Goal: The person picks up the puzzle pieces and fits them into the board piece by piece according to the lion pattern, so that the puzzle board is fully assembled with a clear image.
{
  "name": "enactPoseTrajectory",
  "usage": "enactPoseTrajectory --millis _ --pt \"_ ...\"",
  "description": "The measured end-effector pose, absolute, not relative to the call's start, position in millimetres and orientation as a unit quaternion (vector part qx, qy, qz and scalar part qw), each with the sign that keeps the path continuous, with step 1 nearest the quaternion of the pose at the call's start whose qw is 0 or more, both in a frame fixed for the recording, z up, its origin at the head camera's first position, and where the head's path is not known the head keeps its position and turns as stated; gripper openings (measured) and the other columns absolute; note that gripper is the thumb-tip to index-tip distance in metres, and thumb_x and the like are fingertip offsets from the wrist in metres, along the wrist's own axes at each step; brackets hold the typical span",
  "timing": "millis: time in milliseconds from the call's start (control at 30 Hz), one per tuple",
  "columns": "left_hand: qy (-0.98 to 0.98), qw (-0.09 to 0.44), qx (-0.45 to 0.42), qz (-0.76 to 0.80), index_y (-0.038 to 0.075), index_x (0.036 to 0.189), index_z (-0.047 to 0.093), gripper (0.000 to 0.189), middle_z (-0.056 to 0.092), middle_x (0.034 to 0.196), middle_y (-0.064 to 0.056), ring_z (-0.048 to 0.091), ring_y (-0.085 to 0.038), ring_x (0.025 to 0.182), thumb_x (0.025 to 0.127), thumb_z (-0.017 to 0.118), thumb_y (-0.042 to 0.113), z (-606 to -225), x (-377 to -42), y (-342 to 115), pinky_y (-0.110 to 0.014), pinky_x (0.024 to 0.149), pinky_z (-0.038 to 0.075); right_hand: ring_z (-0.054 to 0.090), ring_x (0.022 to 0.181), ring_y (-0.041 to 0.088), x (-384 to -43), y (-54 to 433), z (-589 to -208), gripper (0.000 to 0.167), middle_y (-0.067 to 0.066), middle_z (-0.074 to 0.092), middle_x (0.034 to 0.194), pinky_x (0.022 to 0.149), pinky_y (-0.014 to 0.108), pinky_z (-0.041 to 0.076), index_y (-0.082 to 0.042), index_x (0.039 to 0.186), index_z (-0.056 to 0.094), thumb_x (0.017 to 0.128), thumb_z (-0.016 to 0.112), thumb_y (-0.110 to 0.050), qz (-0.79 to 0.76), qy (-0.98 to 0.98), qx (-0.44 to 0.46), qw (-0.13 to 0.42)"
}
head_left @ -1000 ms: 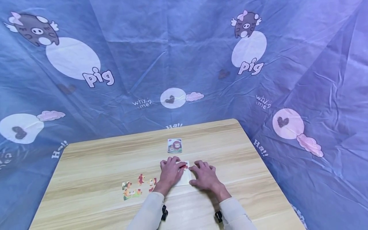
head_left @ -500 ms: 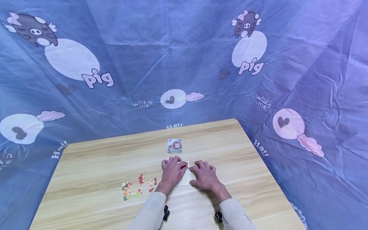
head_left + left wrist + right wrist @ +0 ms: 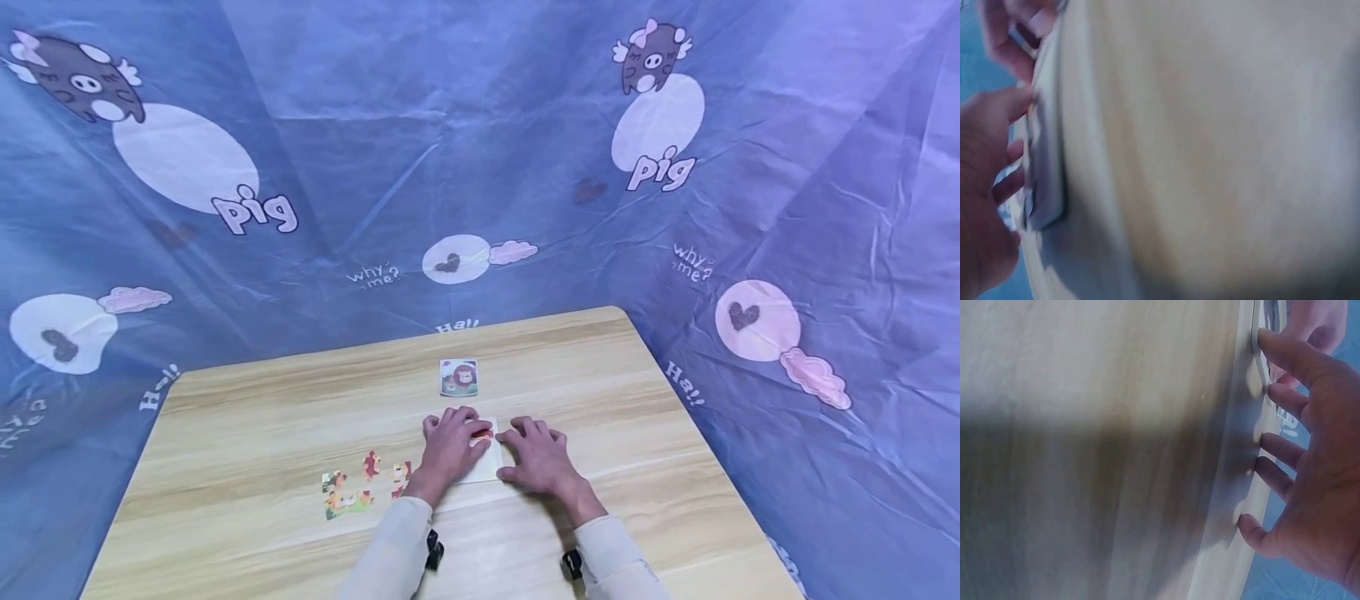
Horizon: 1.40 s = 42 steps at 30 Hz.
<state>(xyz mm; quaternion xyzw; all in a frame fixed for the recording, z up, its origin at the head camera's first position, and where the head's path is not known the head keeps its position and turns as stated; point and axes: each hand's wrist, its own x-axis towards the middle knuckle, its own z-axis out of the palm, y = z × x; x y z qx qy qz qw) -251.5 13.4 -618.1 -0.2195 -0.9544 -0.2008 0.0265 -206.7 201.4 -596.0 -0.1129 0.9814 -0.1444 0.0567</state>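
In the head view a white puzzle tray (image 3: 486, 470) lies flat on the table between both hands. My left hand (image 3: 447, 454) reaches over its left part, with index finger and thumb around a red puzzle piece (image 3: 483, 434) near the tray's upper right corner. The left palm hides much of the tray. My right hand (image 3: 538, 458) touches the tray's right edge with thumb and index fingertip, the other fingers spread on the table. In the left wrist view the tray (image 3: 1049, 165) appears edge-on under the thumb. The right wrist view shows the fingertips (image 3: 1267, 339) at the tray's edge.
Several loose puzzle pieces (image 3: 348, 501) lie left of the left hand, including a dark red one (image 3: 371, 464). Behind the tray lies a lion picture card (image 3: 458, 377). The wooden table (image 3: 262, 433) ends at a blue printed cloth (image 3: 375, 167).
My left hand has shifted slightly right, its thumb and index staying by the red piece. My right hand keeps its place on the tray's edge. The head view has tilted a little.
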Motion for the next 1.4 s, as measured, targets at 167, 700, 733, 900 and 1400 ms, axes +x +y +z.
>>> enactPoseTrajectory --millis 167,700,733,900,1400 --pt "-0.951 -0.003 -0.23 -0.205 0.032 0.124 0.064 0.039 0.059 0.125 0.005 0.052 -0.02 0.117 0.087 0.064 0.046 -614 -254 1 -0.052 0.097 0.031 0.044 0.127 0.032 -205 202 -595 0.06 0.006 0.047 0.141 0.096 0.062 0.035 -0.031 0.126 0.061 0.072 0.075 -0.054 -0.15 0.981 -0.109 0.059" --pt "-0.955 0.009 -0.156 -0.25 0.026 0.125 0.063 0.047 0.059 0.126 0.0 0.05 -0.023 0.119 0.082 0.07 0.043 -611 -243 -41 -0.048 0.096 0.036 0.044 0.126 0.031 -206 200 -594 0.06 0.007 0.046 0.142 0.098 0.062 0.034 -0.031 0.127 0.06 0.073 0.074 -0.053 -0.154 0.98 -0.111 0.066" --pt "-0.956 0.01 -0.153 -0.251 0.026 0.125 0.063 0.048 0.059 0.126 0.0 0.05 -0.023 0.119 0.082 0.07 0.044 -611 -241 -44 -0.049 0.096 0.036 0.045 0.126 0.032 -206 200 -594 0.06 0.007 0.046 0.141 0.097 0.063 0.034 -0.031 0.126 0.06 0.073 0.074 -0.052 -0.156 0.979 -0.112 0.064" --pt "-0.958 0.031 -0.135 -0.25 0.025 0.124 0.063 0.049 0.06 0.124 0.0 0.051 -0.024 0.118 0.08 0.071 0.044 -614 -232 -60 -0.05 0.094 0.036 0.044 0.126 0.032 -205 202 -596 0.06 0.007 0.046 0.141 0.097 0.063 0.033 -0.031 0.126 0.06 0.072 0.074 -0.052 -0.158 0.98 -0.108 0.063" --pt "-0.959 0.043 -0.063 -0.273 0.021 0.123 0.064 0.05 0.058 0.127 -0.005 0.049 -0.029 0.119 0.077 0.074 0.039 -609 -213 -104 -0.056 0.103 0.032 0.043 0.128 0.032 -204 202 -594 0.059 0.007 0.046 0.143 0.099 0.064 0.031 -0.031 0.127 0.06 0.073 0.074 -0.052 -0.166 0.979 -0.1 0.069"
